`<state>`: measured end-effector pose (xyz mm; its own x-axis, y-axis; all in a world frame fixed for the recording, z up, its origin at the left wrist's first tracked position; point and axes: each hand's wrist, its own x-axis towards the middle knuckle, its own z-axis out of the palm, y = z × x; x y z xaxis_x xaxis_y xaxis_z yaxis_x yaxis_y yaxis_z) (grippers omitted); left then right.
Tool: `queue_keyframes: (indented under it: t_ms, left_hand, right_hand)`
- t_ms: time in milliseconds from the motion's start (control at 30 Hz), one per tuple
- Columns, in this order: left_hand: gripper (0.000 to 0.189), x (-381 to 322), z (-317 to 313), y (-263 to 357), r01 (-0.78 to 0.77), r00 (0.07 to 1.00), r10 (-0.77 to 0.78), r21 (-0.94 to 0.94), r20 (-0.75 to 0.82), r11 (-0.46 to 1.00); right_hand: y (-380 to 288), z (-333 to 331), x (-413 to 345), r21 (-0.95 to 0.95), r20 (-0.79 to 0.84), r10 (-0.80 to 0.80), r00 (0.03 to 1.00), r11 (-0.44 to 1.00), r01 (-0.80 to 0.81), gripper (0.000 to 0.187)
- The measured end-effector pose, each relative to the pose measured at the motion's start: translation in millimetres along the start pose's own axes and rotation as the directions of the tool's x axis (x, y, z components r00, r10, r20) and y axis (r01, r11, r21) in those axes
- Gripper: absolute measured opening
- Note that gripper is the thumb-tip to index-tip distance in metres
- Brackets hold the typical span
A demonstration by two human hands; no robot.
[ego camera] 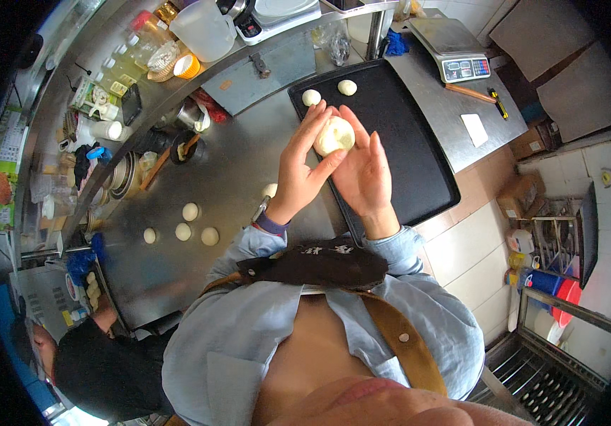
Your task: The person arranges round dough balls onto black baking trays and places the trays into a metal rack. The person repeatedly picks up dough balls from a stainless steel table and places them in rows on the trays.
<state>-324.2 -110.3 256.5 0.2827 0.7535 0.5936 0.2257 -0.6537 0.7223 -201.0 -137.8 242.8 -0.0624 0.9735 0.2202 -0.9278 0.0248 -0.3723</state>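
A pale ball of dough (336, 137) is cupped between my two hands above the near left part of a black baking tray (390, 160). My left hand (305, 154) curves around the ball's left side, its thumb along the lower edge. Behind and to the right, my right hand (361, 165) supports it with the palm turned up. Two dough balls rest at the tray's far end, one at the left corner (311, 97) and another (347, 87) beside it. Several more dough balls (190, 211) lie on the steel worktable (241, 160); one (270, 190) is partly hidden by my left wrist.
A digital scale (457, 53), a rolling pin (469, 92), a yellow-black cutter (497, 103) and a white card (474, 130) lie on the counter to the right. Bottles and a plastic jug (204, 29) crowd the shelf. Another person in black (103, 373) works at lower left.
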Motion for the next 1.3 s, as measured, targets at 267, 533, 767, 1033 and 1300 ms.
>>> queue_keyframes:
  t_ms: [267,533,767,1033,1300]
  left_hand:
    - [0.022,-9.3,25.2,-49.2,0.428,0.874,-0.485,-0.492,0.014,0.758]
    - [0.033,-11.1,47.8,-64.8,0.557,0.7,-0.612,-0.818,0.367,0.146]
    - [0.037,-4.5,28.0,-71.8,0.418,0.61,-0.607,-0.858,0.509,-0.298]
    - [0.029,-16.0,0.4,-83.1,0.282,0.571,-0.696,-0.9,0.436,-0.332]
    - [0.028,-31.8,-25.5,-77.8,0.106,0.551,-0.74,-0.911,0.387,-0.398]
  right_hand:
    - [-9.7,-22.7,-11.2,-0.311,-0.161,0.099,0.982,0.939,-0.146,0.06]
    - [-38.6,-54.5,-13.7,-0.756,-0.119,-0.065,0.991,0.653,-0.048,0.049]
    - [-44.7,-66.2,-17.3,-0.824,-0.235,-0.194,0.952,0.559,-0.09,0.035]
    - [-21.3,-65.4,-19.2,-0.799,-0.228,-0.127,0.965,0.591,-0.111,0.032]
    - [-2.9,-54.6,-17.5,-0.773,-0.251,-0.068,0.966,0.614,-0.158,0.03]
